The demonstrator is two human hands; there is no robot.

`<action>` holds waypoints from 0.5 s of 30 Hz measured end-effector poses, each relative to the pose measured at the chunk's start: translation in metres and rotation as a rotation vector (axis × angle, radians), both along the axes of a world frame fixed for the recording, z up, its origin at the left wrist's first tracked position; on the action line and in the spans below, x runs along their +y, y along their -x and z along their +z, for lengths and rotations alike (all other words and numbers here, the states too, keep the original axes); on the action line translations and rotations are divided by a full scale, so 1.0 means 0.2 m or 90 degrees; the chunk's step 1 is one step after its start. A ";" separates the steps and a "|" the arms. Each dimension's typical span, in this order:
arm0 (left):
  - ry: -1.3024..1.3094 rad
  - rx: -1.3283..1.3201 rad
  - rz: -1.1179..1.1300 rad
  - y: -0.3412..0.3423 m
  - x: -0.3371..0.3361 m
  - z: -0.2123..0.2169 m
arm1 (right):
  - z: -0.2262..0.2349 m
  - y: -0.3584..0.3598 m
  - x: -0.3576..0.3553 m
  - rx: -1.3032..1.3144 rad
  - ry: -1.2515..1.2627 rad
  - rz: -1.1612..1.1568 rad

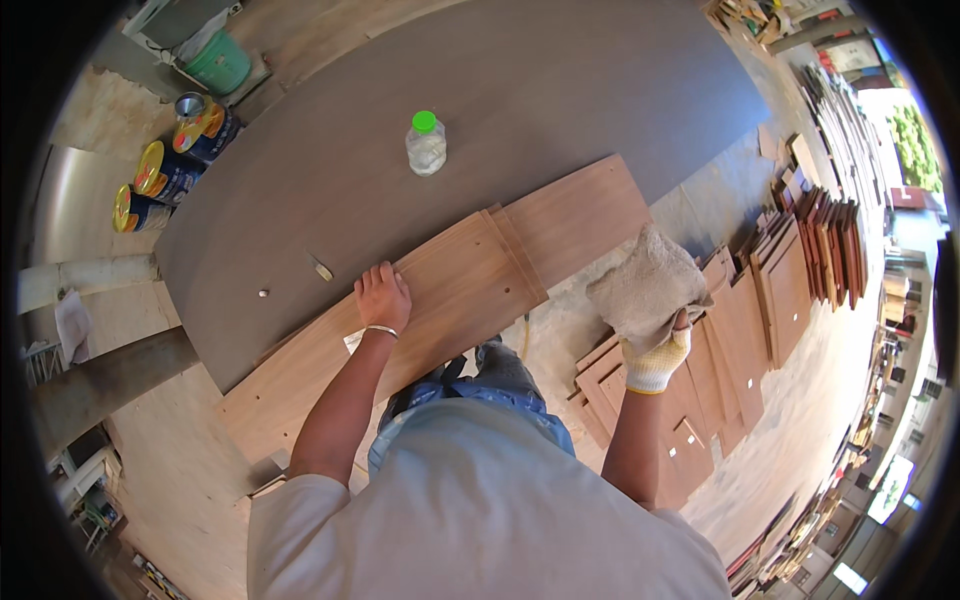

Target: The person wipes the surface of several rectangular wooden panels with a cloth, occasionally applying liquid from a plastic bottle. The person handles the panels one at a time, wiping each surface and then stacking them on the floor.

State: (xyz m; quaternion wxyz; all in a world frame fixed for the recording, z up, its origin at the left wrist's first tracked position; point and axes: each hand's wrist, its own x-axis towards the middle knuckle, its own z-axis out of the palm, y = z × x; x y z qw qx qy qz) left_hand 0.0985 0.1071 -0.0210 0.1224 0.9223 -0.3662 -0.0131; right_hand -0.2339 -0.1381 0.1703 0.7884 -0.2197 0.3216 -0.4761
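The right hand (657,362), gloved, has its fingers clamped on a greyish cloth (645,285) right of centre. The bare left hand (383,297) rests palm-down, fingers slightly apart, on stacked brown boards (450,290) slanting from lower left to centre right. Beyond, a green-capped bottle (427,155) stands upper centre on a dark panel (560,90); tins (170,172) sit upper left.

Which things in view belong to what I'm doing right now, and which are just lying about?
In hand:
Your bare left hand, resting on the wooden panel
Your gloved right hand, gripping the beige cloth

Apparently just lying about:
Green-capped bottle on the dark tabletop
Tins
Green bucket
Stacked boards
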 end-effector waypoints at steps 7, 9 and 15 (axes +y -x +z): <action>0.011 -0.002 -0.020 -0.01 0.01 0.02 | 0.08 0.11 0.01 -0.179 0.091 0.092; 0.006 0.012 -0.026 -0.01 0.00 0.01 | 0.06 0.15 0.03 -0.190 0.133 0.134; -0.011 0.050 -0.028 -0.04 0.01 -0.02 | -0.07 -0.14 0.06 0.267 0.092 0.094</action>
